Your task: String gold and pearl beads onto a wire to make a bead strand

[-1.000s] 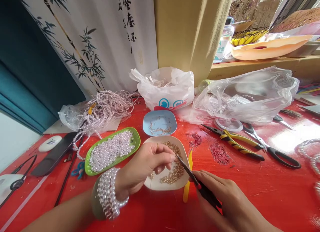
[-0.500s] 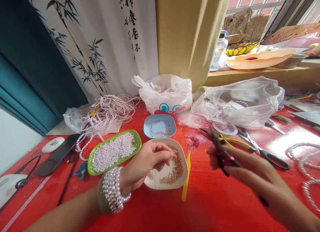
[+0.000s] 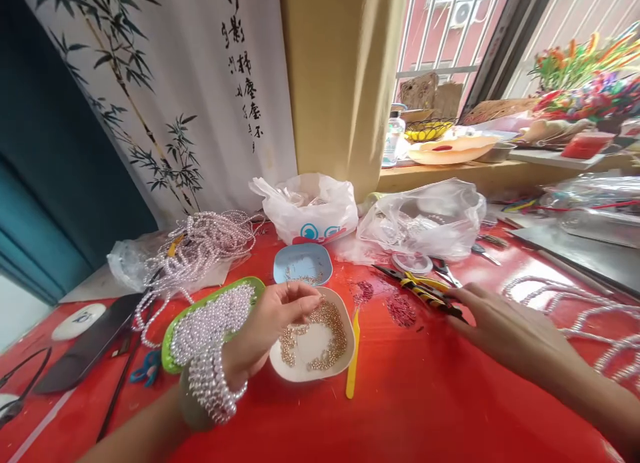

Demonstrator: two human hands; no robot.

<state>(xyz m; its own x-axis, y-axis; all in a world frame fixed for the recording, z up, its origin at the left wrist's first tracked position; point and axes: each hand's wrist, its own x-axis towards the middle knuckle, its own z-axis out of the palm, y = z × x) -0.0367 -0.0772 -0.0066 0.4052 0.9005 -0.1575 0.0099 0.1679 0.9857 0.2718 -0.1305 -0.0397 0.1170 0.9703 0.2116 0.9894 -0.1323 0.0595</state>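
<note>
My left hand (image 3: 283, 316) is pinched, thumb against fingertips, over the cream dish (image 3: 313, 371) of small gold beads (image 3: 333, 343). Whatever sits in the pinch is too small to make out. A band of pearl bracelets (image 3: 213, 386) wraps that wrist. To the right, my right hand (image 3: 487, 310) has its thumb and fingers about the handle ends of dark-jawed pliers (image 3: 443, 306), low at the tabletop. Yellow-and-black pliers (image 3: 423, 283) lie right beside them. Scissors (image 3: 445, 271) rest just behind, partly covered by the hand and pliers.
A green tray (image 3: 170, 356) of pearl beads stands left of the cream dish, a blue dish (image 3: 303, 253) behind it. A yellow tweezer-like tool (image 3: 353, 360) lies alongside. Red bead piles (image 3: 401, 310), plastic bags (image 3: 310, 216), pearl strands (image 3: 210, 240) and a phone-like dark slab (image 3: 90, 346) surround the workspace.
My right hand has lowered the dark pliers from mid-air to the table beside the yellow-and-black pair. The left hand keeps its pinch over the cream dish. The view has swung right.
</note>
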